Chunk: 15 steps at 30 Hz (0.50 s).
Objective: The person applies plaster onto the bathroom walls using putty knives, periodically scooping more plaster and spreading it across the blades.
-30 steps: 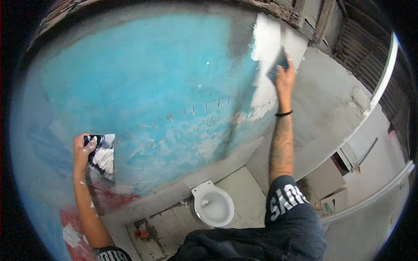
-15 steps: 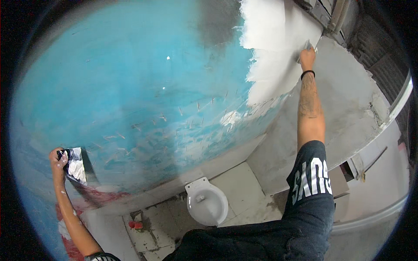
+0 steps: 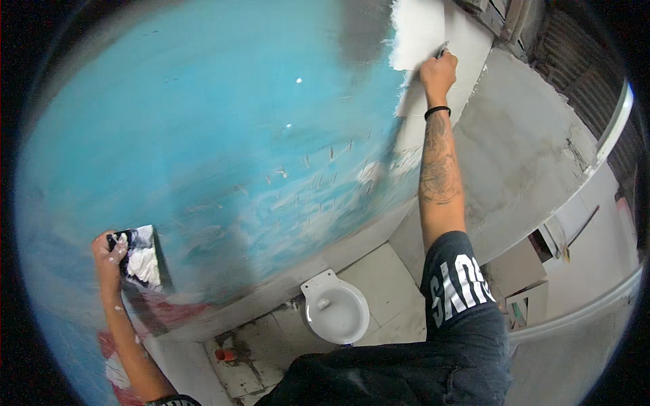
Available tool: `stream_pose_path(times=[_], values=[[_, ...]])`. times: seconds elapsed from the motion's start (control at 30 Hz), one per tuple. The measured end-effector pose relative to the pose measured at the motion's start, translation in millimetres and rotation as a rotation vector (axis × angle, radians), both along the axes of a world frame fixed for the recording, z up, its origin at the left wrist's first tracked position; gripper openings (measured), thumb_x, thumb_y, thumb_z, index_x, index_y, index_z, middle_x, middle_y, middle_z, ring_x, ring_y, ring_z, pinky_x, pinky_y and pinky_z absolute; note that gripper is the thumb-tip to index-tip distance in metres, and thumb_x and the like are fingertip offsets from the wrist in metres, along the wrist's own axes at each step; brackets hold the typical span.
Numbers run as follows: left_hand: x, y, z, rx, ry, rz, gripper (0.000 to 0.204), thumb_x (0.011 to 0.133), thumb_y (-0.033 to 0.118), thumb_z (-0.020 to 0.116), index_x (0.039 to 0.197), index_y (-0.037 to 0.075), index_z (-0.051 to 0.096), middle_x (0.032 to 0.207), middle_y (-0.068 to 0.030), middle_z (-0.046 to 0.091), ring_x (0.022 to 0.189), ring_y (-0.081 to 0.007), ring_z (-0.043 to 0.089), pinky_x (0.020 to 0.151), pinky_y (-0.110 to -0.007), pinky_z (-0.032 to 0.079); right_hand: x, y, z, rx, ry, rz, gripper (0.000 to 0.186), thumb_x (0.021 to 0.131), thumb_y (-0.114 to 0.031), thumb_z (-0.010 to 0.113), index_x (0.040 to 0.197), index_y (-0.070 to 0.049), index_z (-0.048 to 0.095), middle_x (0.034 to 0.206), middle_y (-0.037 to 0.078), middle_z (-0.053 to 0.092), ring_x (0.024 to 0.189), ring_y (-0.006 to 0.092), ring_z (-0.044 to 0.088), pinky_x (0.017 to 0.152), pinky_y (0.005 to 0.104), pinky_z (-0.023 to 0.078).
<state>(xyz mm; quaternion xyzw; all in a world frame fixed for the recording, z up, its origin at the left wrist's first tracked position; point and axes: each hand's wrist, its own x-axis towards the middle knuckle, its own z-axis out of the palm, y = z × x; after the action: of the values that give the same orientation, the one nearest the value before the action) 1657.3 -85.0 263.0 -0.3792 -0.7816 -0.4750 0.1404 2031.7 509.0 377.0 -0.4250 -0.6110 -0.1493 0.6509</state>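
At the lower left, my left hand (image 3: 111, 260) is closed on a dark flat plate (image 3: 160, 256) loaded with white putty (image 3: 143, 264). White smears mark its fingers and forearm. My right arm reaches up to the far right, where my right hand (image 3: 439, 74) grips a scraper (image 3: 443, 49). Only a small part of that tool shows; the hand hides the rest, and it cannot be made out how its blade meets the wall. Beside this hand is a white-coated patch (image 3: 414, 37) on the blue wall (image 3: 237, 115).
A white toilet bowl (image 3: 337, 311) stands on the tiled floor (image 3: 386, 284) below. To the right rises a grey wall (image 3: 514, 135). A cardboard box (image 3: 518, 271) sits beyond it at the lower right. A red object (image 3: 225, 354) lies near the wall's foot.
My right hand has moved left from the wall corner across the white patch, still gripping the scraper. In the picture, my left hand with the putty plate sits slightly farther right; the whole view has shifted.
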Motion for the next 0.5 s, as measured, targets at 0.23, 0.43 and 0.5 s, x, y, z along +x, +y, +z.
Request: stream_pose_path(times=[0.23,0.43,0.5], values=[[17.6,11.9,19.2,-0.034,-0.108,-0.134,0.016,0.073,0.011,0.06,0.074,-0.002,0.052,0.068,0.0003,0.044,0.063,-0.0095,0.041,0.058,-0.024,0.036,-72.6,-121.6,-0.3,-0.02,0.02,0.047,0.032,0.068,-0.009,0.053,0.095,0.007,0.048,0.096,0.023,0.048,0.083,0.0388,0.051,0.073,0.0447,0.042],[-9.9,8.0,-5.0,0.123,-0.011,-0.055,0.02,0.074,0.016,0.062,0.075,-0.003,0.054,0.066,-0.0028,0.046,0.06,-0.0129,0.042,0.056,-0.026,0.036,-101.0,-213.0,-10.5,0.196,-0.001,0.361,0.044,0.065,-0.001,0.046,0.109,0.008,0.045,0.103,0.023,0.048,0.091,0.0375,0.049,0.08,0.0424,0.04],[-7.2,-2.2,6.1,0.053,-0.071,-0.051,0.023,0.075,0.018,0.062,0.082,-0.003,0.056,0.08,-0.0094,0.049,0.072,-0.0188,0.047,0.064,-0.029,0.039,-75.3,-217.1,-21.8,0.231,0.016,0.4,0.045,0.065,0.001,0.045,0.109,0.007,0.046,0.103,0.022,0.049,0.092,0.0365,0.049,0.081,0.0415,0.04]])
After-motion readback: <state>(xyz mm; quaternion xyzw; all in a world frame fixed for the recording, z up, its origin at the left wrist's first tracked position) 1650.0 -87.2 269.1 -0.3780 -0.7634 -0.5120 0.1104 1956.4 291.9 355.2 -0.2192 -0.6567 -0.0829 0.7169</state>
